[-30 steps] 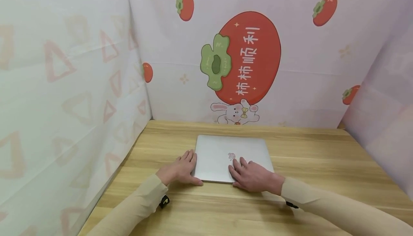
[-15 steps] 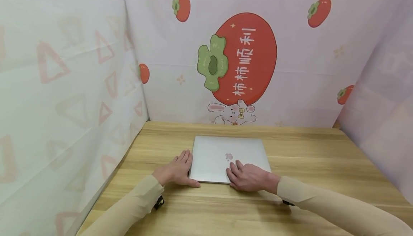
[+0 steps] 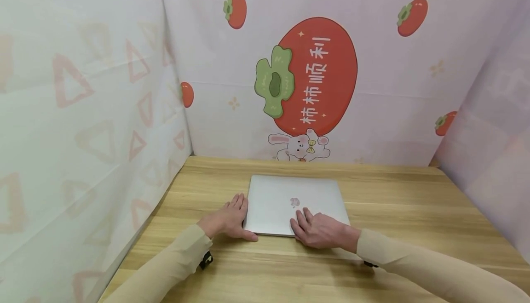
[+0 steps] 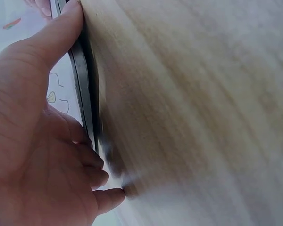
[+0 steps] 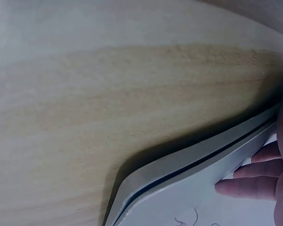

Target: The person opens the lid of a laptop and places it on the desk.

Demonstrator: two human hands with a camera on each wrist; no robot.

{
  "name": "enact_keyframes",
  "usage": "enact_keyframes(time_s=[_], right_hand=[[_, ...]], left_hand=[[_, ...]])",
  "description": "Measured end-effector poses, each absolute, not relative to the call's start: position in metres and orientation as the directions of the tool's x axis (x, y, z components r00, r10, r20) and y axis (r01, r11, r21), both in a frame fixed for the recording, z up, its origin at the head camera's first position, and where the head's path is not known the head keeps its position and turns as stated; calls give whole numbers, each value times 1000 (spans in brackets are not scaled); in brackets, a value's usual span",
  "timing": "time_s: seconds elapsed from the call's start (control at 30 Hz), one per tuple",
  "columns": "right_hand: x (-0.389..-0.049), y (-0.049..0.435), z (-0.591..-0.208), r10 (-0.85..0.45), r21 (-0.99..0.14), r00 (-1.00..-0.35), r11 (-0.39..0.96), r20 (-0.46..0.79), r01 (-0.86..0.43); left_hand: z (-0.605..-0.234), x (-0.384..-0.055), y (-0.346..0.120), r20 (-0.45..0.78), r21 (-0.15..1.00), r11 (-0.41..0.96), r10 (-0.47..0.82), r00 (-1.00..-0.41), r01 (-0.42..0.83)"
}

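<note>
A closed silver laptop (image 3: pixel 271 206) lies flat on the wooden table, a small pinkish mark near the middle of its lid. My left hand (image 3: pixel 229 218) rests against its left side, fingers along that edge and thumb by the front left corner. Over the front edge, right of the middle, my right hand (image 3: pixel 319 230) touches the lid with its fingertips. In the right wrist view several fingers (image 5: pixel 250 187) lie straight on the lid, and a dark seam runs between lid and base. The right thumb is hidden.
The wooden table (image 3: pixel 397 202) reaches back to a printed cloth (image 3: pixel 223 123) with persimmons and a rabbit. Another cloth (image 3: pixel 103 110) walls off the left side, and a third cloth (image 3: pixel 492 156) hangs at the right.
My right fingers have drawn back a little from the mark towards the laptop's front edge. The left hand stays at the left side, and the head view has shifted slightly.
</note>
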State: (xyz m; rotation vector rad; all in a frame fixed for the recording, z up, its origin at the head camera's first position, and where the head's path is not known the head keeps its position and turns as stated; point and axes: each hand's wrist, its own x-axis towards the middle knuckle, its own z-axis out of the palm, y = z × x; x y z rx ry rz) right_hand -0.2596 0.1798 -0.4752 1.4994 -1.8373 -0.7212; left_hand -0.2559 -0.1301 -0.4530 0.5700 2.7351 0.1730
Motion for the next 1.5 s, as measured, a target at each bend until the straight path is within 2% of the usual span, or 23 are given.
enact_keyframes(time_s=[0.37,0.57,1.0,1.27,1.5], right_hand=[[-255,181,-473,-990,799,-133,120,51,-589],[-256,180,-470,-994,808,-78,108,77,-580],[-258,180,-470,-992,804,-8,106,125,-585],[-260,179,-467,-990,808,20,105,143,-580],[-261,180,-464,-994,812,23,73,106,-579]], left_hand=[[-452,-254,-132,-316,180,921,386,-866,345],[-452,-256,-134,-317,171,922,386,-866,348],[-451,-251,-133,-330,184,925,377,-866,332],[-454,-253,-135,-316,169,920,391,-865,354],[-455,-255,-136,-296,144,919,395,-870,368]])
